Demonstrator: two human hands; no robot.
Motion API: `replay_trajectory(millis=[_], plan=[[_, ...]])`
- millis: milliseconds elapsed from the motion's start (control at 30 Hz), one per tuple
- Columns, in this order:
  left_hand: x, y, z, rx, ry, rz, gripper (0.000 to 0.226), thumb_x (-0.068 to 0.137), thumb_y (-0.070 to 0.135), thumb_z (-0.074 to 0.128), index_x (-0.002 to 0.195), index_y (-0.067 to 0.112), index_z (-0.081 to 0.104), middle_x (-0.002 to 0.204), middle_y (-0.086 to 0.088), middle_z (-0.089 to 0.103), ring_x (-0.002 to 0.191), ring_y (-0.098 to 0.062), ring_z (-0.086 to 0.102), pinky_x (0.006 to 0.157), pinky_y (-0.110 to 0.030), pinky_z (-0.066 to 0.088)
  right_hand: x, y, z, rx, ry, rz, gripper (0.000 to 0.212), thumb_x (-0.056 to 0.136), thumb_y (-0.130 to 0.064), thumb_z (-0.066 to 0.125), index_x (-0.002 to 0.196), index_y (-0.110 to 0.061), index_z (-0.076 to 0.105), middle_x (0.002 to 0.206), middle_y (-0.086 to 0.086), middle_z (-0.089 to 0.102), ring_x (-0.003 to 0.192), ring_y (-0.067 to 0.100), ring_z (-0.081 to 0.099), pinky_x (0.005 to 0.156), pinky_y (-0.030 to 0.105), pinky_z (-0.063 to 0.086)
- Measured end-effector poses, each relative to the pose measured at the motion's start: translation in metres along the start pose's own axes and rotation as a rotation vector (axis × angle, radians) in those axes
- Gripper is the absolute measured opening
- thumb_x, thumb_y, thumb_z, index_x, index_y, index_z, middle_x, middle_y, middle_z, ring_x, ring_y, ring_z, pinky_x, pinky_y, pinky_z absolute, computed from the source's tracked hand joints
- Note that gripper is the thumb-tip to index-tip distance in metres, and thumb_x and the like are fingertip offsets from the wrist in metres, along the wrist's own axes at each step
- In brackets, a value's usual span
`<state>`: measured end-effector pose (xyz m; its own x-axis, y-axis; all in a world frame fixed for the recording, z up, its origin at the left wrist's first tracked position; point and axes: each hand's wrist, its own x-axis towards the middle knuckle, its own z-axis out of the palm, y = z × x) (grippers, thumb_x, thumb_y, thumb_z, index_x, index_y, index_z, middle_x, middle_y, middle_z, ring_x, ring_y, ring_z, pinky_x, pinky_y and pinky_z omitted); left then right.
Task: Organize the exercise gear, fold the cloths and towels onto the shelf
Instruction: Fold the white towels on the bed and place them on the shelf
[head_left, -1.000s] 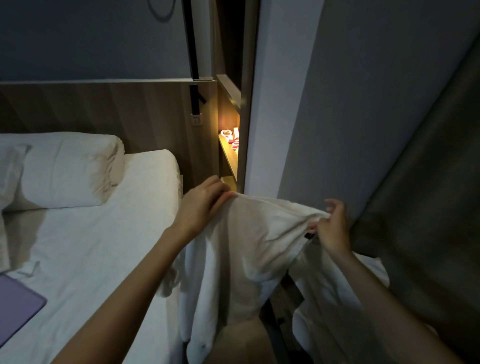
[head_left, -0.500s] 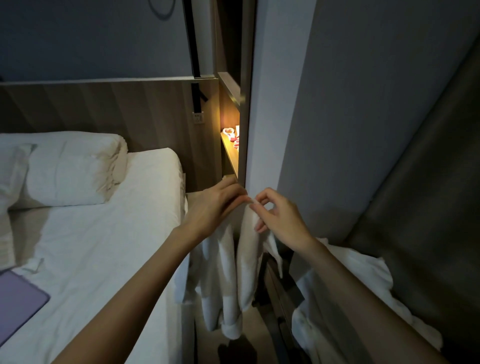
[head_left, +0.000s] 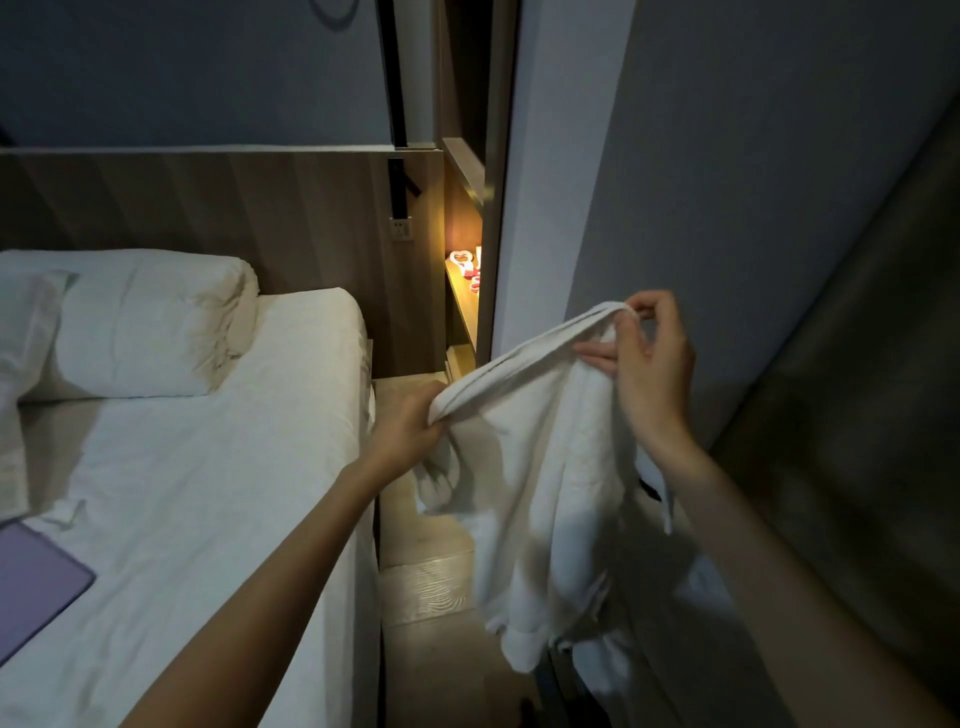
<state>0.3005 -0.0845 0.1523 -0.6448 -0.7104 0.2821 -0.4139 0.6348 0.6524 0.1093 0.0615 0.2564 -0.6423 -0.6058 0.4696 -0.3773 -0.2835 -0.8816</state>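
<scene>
A: Centre of the frame, and the towel (head_left: 550, 467) is up in the air, clear of the floor (head_left: 426, 561), stretched on a slant between both hands.

B: Look at the grips. The left hand (head_left: 410, 426), mid-frame, has its fingers curled tight round the lower end of the doubled edge. The right hand (head_left: 649, 358), higher and further right, pinches the upper end between thumb and fingers. Both grips are clamped on the cloth.

A: And the rest hangs loose below, bunching toward the bottom of the frame. Two layers show along that top edge, so one fold looks to be in.

B: An early fold at best, by the look of it, and nowhere near a neat square.

A: Where does it go?

B: The shelf (head_left: 462, 306) glows in the upper middle, beside the headboard (head_left: 208, 208), with small red-and-white items (head_left: 467, 265) on it. No folded cloth shows there.

A: So most of the job looks to lie ahead: finish this fold, place it, then the rest. More white fabric (head_left: 441, 483) lies low behind the hanging towel.

B: The bed (head_left: 208, 467) fills the left, with a pillow (head_left: 150, 322) at its head and a purple flat item (head_left: 36, 577) at lower left. Exercise gear? None can be picked out.
</scene>
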Motion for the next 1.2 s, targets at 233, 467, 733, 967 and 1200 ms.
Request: replay_trajectory(millis=[233,467,733,967,1200], plan=[[0.008,-0.012,-0.006,0.011,0.117,-0.126,0.02,0.093,0.02,0.058,0.11,0.018,0.07,0.092,0.01,0.063,0.077,-0.004,0.056,0.065,-0.007,0.039,0.005,0.006,-0.038,-0.017,0.151,0.019,0.006,0.101,-0.016,0.045,0.098,-0.02,0.048,0.105,0.003,0.056,0.067,0.012,0.072,0.055,0.014,0.051],[0.009,-0.028,-0.012,0.002,0.202,-0.357,0.024,0.092,0.031,0.058,0.093,0.011,0.07,0.083,0.002,0.061,0.07,-0.01,0.053,0.055,-0.017,0.039,0.014,0.017,-0.058,-0.077,0.237,0.089,0.003,0.101,-0.014,0.044,0.104,-0.013,0.044,0.111,0.008,0.052,0.071,0.02,0.071,0.06,0.024,0.055],[0.003,-0.028,-0.05,-0.205,-0.265,-0.348,0.018,0.076,0.027,0.078,0.084,0.019,0.064,0.086,0.001,0.062,0.081,-0.015,0.059,0.061,-0.013,0.05,0.014,0.05,-0.077,-0.143,0.314,0.215,0.003,0.101,-0.012,0.043,0.103,-0.013,0.042,0.12,0.019,0.053,0.076,0.022,0.068,0.065,0.026,0.055],[-0.015,-0.029,-0.068,-0.487,-0.518,-0.416,0.029,0.072,0.023,0.078,0.096,0.011,0.069,0.095,-0.003,0.071,0.088,-0.017,0.069,0.072,-0.021,0.056,0.016,0.057,-0.079,-0.162,0.352,0.218,0.002,0.1,-0.008,0.041,0.099,-0.01,0.04,0.092,-0.001,0.049,0.068,0.026,0.065,0.069,0.048,0.052],[-0.014,-0.024,-0.053,0.264,0.141,-0.382,0.012,0.082,0.008,0.07,0.087,0.017,0.064,0.093,-0.009,0.063,0.072,-0.018,0.056,0.06,-0.025,0.05,0.008,0.056,-0.067,-0.237,0.29,0.156,0.004,0.1,-0.009,0.041,0.098,-0.012,0.042,0.108,0.017,0.054,0.072,0.029,0.068,0.058,0.03,0.053]])
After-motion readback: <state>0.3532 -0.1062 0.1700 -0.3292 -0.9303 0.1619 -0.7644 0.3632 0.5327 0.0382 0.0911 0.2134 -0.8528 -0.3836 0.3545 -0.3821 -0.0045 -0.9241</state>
